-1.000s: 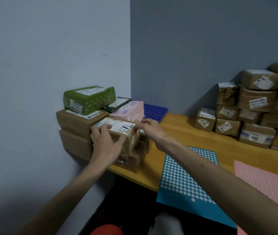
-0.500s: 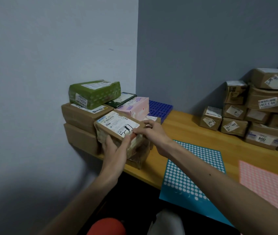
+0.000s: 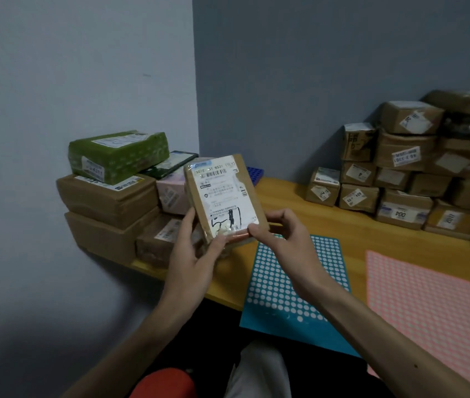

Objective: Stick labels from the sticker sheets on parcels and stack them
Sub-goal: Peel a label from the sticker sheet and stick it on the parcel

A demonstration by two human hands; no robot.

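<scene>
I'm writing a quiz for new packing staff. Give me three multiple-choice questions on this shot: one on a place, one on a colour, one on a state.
1. Where does the green parcel lie?
A) on the brown boxes by the left wall
B) on the pink sheet
C) on the floor

2. What colour is the sticker sheet just below the hands?
A) yellow
B) teal with white dots
C) black

3. How is the parcel with the white label held?
A) lying flat on the table
B) by one hand only
C) in the air, by the left hand and the right hand

Answers:
1 A: it tops the brown stack at the wall.
2 B: the teal dotted sheet lies under the right wrist.
3 C: fingers of both hands grip its lower end.
</scene>
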